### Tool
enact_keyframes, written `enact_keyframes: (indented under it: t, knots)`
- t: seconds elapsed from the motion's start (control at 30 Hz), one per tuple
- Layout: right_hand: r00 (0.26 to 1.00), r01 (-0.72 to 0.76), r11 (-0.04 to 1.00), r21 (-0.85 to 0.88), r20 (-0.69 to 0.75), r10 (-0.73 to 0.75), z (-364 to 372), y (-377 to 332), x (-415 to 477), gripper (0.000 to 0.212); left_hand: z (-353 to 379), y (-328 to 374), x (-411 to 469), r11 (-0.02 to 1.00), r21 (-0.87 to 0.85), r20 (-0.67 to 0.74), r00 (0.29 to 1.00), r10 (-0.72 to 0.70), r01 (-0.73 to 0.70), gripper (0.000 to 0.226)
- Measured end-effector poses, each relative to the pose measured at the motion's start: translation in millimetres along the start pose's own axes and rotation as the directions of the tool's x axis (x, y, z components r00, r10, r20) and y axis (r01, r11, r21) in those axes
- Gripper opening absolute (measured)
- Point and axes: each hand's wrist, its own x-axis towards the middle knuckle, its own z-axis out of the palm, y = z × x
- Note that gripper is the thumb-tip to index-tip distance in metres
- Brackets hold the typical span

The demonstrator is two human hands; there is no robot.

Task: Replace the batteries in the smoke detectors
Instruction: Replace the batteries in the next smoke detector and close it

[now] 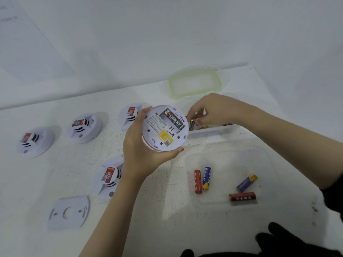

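Observation:
My left hand [138,154] grips a white round smoke detector [164,129] with its back turned up. Its battery bay is uncovered and one black Eveready battery [174,119] lies in it. My right hand [215,110] is over a clear box of batteries [213,129] just right of the detector, its fingertips pinched on a dark battery [191,125] at the box's left end. Several other white detectors rest on the table: far left [35,141], middle left [84,127], behind my left hand [130,115], and near my wrist [109,178].
A clear tray [232,156] in front of the box holds several loose batteries, red [197,181] and blue [206,178] among them. A green-rimmed lid [194,82] lies behind the box. A white mounting plate [68,212] lies at the near left. A wall stands behind the table.

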Motion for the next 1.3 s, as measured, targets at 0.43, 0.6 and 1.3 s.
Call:
enact_keyframes:
  t: [0.43,0.6,1.3]
  knots:
    - [0.997,0.047,0.999,0.015,-0.067,-0.045,5.2,6.8,-0.4,0.009,-2.3,-3.7,-7.8,1.0,-0.025,-0.021,1.0,-0.017,0.016,0.105]
    - [0.945,0.139,0.939,0.315,-0.327,-0.03,-2.6,-4.0,-21.0,0.011,2.5,-1.1,-11.9,0.999,-0.042,-0.013,0.999,-0.031,0.031,0.105]
    - [0.694,0.491,0.87,0.035,-0.62,-0.366,39.3,-43.5,-64.9,0.017,-6.4,13.8,-18.3,0.987,-0.155,-0.048,0.998,0.028,-0.036,0.095]
